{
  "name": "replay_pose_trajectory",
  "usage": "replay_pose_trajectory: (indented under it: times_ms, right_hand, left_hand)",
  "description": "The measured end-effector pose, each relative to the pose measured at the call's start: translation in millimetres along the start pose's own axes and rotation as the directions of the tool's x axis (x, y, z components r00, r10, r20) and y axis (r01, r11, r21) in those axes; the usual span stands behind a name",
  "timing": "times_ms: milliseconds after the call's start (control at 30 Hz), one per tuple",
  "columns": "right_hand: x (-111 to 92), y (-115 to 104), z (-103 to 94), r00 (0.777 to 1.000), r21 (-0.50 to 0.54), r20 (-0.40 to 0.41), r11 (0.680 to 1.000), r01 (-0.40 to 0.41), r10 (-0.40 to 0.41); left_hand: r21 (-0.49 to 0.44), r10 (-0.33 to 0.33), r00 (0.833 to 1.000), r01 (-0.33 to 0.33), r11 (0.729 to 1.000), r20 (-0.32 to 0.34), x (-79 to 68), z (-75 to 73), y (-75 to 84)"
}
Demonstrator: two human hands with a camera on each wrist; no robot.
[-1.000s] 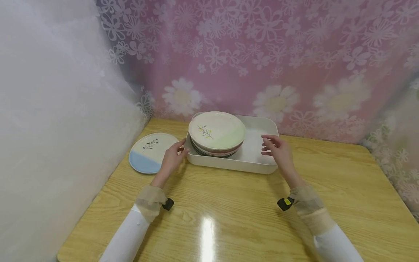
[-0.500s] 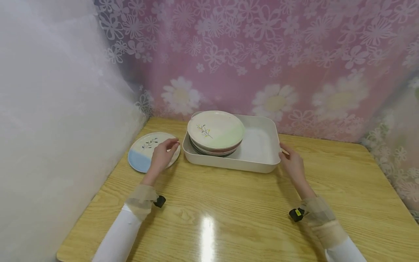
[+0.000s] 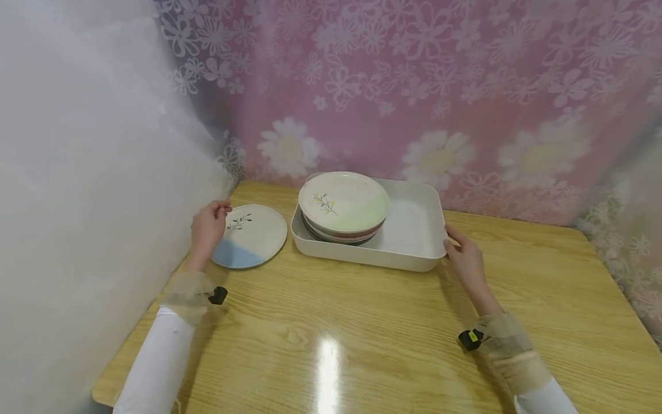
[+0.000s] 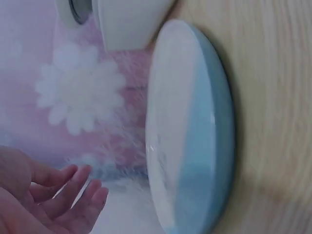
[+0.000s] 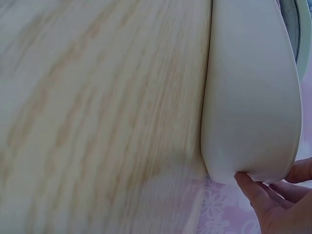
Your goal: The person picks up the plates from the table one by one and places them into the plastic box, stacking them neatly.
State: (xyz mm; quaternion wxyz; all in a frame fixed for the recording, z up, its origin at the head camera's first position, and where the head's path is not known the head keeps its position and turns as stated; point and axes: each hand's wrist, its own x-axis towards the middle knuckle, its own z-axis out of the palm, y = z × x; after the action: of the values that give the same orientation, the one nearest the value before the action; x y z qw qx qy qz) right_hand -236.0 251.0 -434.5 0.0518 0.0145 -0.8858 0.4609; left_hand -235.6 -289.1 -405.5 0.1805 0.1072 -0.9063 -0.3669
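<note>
My left hand [image 3: 208, 230] hovers at the left edge of a round plate [image 3: 258, 237], its fingers loosely bent with nothing in them. In the left wrist view a gap separates the hand [image 4: 56, 200] from that plate [image 4: 170, 117], which is cream and blue with a dark twig print. My right hand [image 3: 465, 259] touches the right end of a white rectangular tray [image 3: 362, 257]. The right wrist view has its fingertips against the outer wall of the tray [image 5: 253, 97]. A stack of plates [image 3: 343, 201] stands in the tray's left half, a cream-and-green one on top.
All this stands on a wooden table [image 3: 393, 333]. A pink floral curtain [image 3: 362, 103] hangs close behind the tray. White sheeting [image 3: 103, 172] rises along the left side of the table, near my left hand.
My left hand has left the tray's left end and crossed over the plate to its left edge. My right hand has moved from above the tray to its right outer wall.
</note>
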Motion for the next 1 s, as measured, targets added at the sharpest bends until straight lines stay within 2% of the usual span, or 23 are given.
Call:
replay_pose_trajectory:
  times_ms: [67,133,233,300,433,533,633,767,867,1000]
  right_hand:
    - [0.3,0.5,-0.8,1.0,0.006,-0.002,1.0,0.003,-0.003]
    - [0.6,0.5,-1.2,1.0,0.024,0.007,1.0,0.004,-0.004]
    - [1.0,0.8,-1.8,1.0,0.047,0.018,0.999,0.006,-0.007]
    - [1.2,0.8,-2.1,1.0,0.059,0.026,0.998,0.007,-0.009]
    - [0.7,1.1,-2.8,0.999,0.076,0.038,0.997,-0.001,-0.002]
    - [-0.4,1.5,-3.7,0.999,0.09,0.052,0.996,-0.006,0.001]
    - [-1.4,1.7,-4.6,0.998,0.088,0.057,0.996,0.0,-0.005]
    - [-1.1,2.1,-4.7,0.998,0.096,0.062,0.995,-0.001,-0.005]
    - [0.1,2.9,-4.3,0.998,0.126,0.068,0.992,-0.006,-0.003]
    - [0.6,4.0,-4.3,0.998,0.141,0.064,0.99,-0.013,0.004]
  left_hand:
    - [0.061,-0.026,0.999,0.027,0.998,-0.018,1.1,-4.6,-9.5]
    - [0.106,-0.069,0.998,0.069,0.992,-0.003,0.5,-9.3,-18.7]
    - [0.185,-0.128,0.988,0.112,0.976,0.081,-0.3,-16.4,-30.5]
    - [0.248,-0.167,0.974,0.126,0.961,0.152,-0.4,-20.7,-36.0]
    - [0.352,-0.205,0.932,0.091,0.932,0.301,-0.6,-26.6,-43.2]
    - [0.376,-0.211,0.903,0.06,0.925,0.373,-1.5,-27.5,-49.0]
    - [0.383,-0.195,0.907,0.041,0.923,0.373,-1.0,-25.3,-57.6]
    - [0.352,-0.184,0.922,0.057,0.934,0.34,2.7,-21.6,-72.6]
    - [0.345,-0.184,0.922,0.06,0.937,0.34,5.3,-21.5,-78.2]
    - [0.335,-0.175,0.918,0.049,0.941,0.357,6.2,-22.6,-77.4]
